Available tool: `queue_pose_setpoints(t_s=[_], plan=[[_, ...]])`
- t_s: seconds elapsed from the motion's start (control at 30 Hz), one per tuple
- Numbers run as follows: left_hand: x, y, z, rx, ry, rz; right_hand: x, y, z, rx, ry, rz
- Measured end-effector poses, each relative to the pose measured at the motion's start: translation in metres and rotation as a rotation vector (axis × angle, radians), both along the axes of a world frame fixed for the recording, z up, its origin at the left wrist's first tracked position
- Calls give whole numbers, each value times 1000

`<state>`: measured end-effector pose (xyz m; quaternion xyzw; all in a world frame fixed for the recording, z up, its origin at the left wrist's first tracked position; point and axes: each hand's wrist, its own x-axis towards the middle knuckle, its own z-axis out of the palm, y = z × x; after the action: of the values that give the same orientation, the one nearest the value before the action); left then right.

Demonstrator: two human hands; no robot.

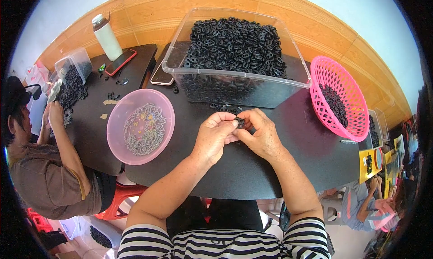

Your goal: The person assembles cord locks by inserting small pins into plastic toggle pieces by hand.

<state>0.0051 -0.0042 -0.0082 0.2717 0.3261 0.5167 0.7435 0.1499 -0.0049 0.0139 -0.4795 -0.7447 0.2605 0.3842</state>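
Observation:
My left hand [214,135] and my right hand [261,135] meet over the dark table, closed together on a small black plastic piece [240,121]. Fingertips and thumbs of both hands pinch it and cover part of it. Just beyond my fingers lie several loose black pieces [224,108]. Behind them stands a large clear bin [234,85] heaped with black oval pieces [234,45] that have two holes. Left of my hands, a pink bowl [118,144] holds many small silvery parts [145,130] that look like screws.
At the right, a pink lattice basket [354,99] holds black pieces, with a clear container [381,128] beyond it. A red-edged phone [121,62] and a white bottle [108,40] are at the back left. One person [54,173] works at the left, another [372,205] at the right.

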Motion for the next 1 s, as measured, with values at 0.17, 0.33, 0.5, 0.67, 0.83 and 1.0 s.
queue_pose_setpoints(t_s=[0.17, 0.33, 0.5, 0.67, 0.83, 1.0], plan=[[-1, 0, 9, -31, -27, -7, 3, 0, 3, 50, 26, 5], [-7, 1, 9, -110, 49, -138, 4, -1, 3, -1, 78, 33], [-9, 0, 7, -105, -3, -147, 5, 0, 2, 16, 90, 48], [-12, -1, 11, -100, 16, -198, 9, -2, 2, 1, 140, 67], [-10, -4, 13, -101, 2, -211, 11, -4, 4, 57, 85, 56], [-5, -4, 11, -100, -28, -183, 12, -2, 8, 63, 64, -2]])
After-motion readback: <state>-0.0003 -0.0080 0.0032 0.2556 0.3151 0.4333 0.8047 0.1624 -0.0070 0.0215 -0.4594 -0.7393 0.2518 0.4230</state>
